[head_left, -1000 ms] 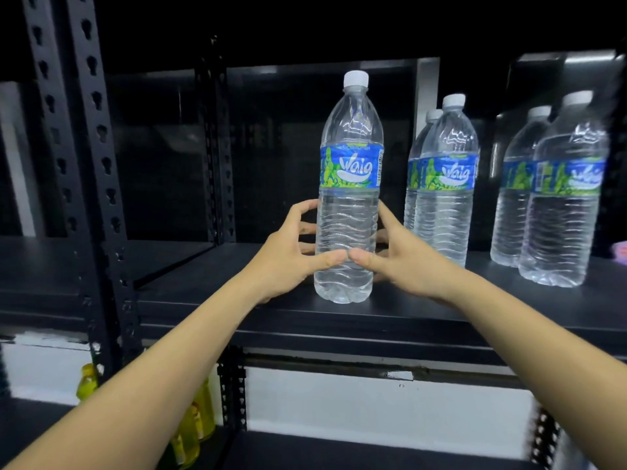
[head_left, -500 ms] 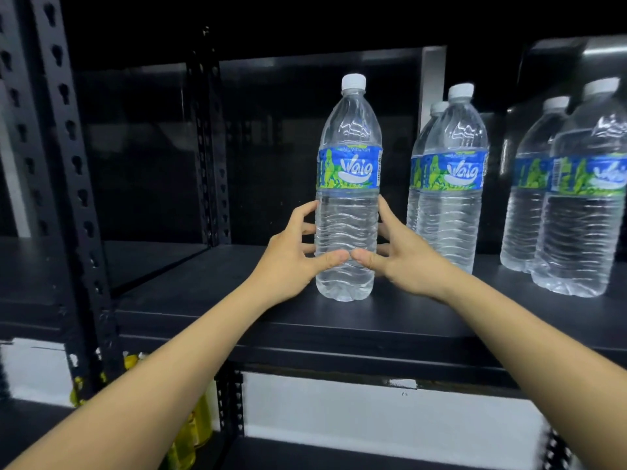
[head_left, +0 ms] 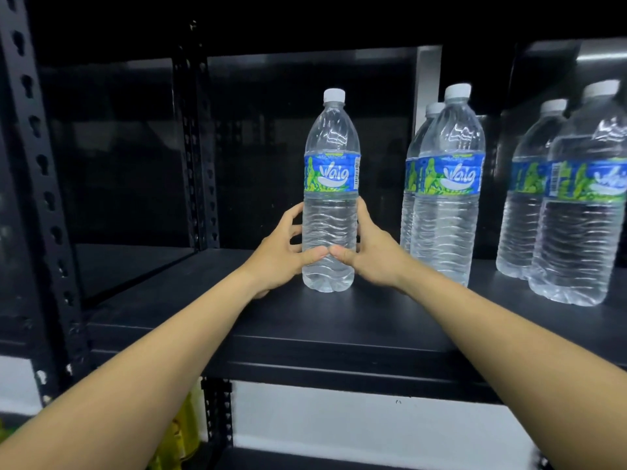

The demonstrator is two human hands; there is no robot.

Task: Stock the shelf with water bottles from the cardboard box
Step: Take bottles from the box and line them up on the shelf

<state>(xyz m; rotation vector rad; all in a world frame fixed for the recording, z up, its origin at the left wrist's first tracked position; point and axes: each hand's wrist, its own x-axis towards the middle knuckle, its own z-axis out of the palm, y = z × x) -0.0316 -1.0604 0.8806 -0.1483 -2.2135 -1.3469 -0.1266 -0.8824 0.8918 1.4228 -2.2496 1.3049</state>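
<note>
Hands first: the left hand point(head_left: 278, 254) and the right hand point(head_left: 373, 257) both wrap the lower, ribbed part of a clear plastic water bottle point(head_left: 330, 215). The fingers point(head_left: 293, 212) curl round its sides and the two thumbs touch tip to tip across the front, so both have a proper hold on it.

The water bottle stands upright mid-frame with its base on the matte black shelf point(head_left: 305, 320), a bit back from the front edge. It's got a white screw cap point(head_left: 334, 95), a smooth domed shoulder, a glossy blue-and-green label point(head_left: 330, 173), and wavy ridges below that.

Right of it, not touching, two matching bottles point(head_left: 448, 225) stand one behind the other, and another pair point(head_left: 580, 239) sits at the far right edge of the frame. A black metal post point(head_left: 37, 198) with keyhole slots runs down the left side. At lower left, under the shelf, there's something yellow point(head_left: 183, 432), too blurry to say more.
</note>
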